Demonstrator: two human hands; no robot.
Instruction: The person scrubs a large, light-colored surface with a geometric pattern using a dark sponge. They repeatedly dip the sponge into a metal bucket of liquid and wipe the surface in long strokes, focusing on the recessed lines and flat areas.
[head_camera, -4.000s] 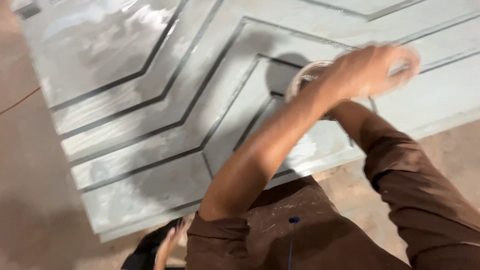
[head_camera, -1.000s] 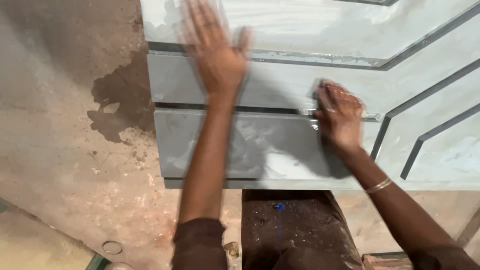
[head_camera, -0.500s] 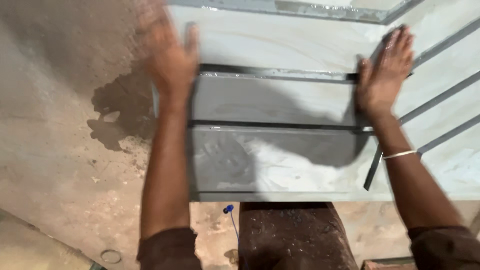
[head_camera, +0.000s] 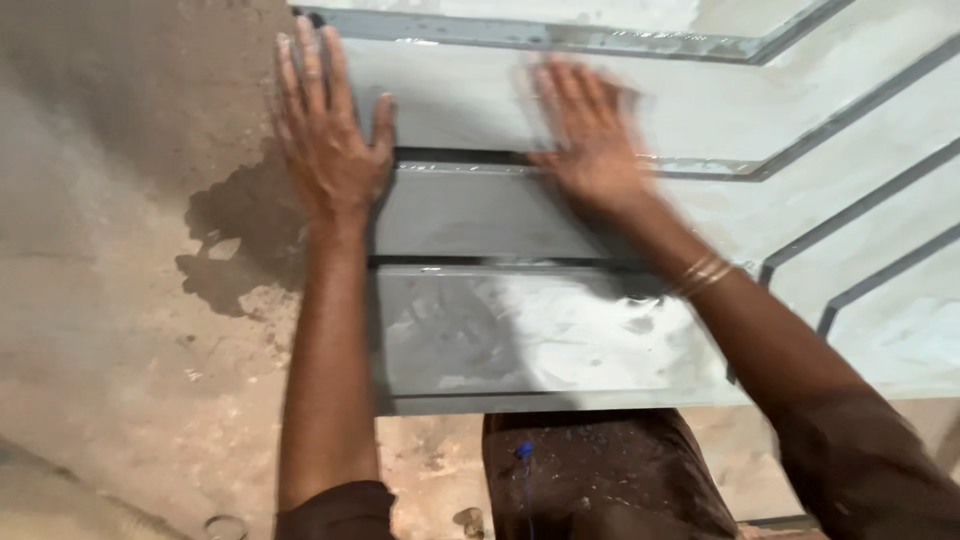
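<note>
your left hand and blurred right hand lie flat and open on the grey grooved panel, its near strip streaked white, the middle one bare.

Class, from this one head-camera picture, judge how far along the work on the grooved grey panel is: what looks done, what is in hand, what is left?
Done: the near band of the grooved grey panel carries smeared white patches. In hand: the left hand lies flat, fingers spread, at the panel's left edge; the right hand, motion-blurred, presses the next band up. Left: the bands to the right look uneven and streaky. No tool shows.
</note>
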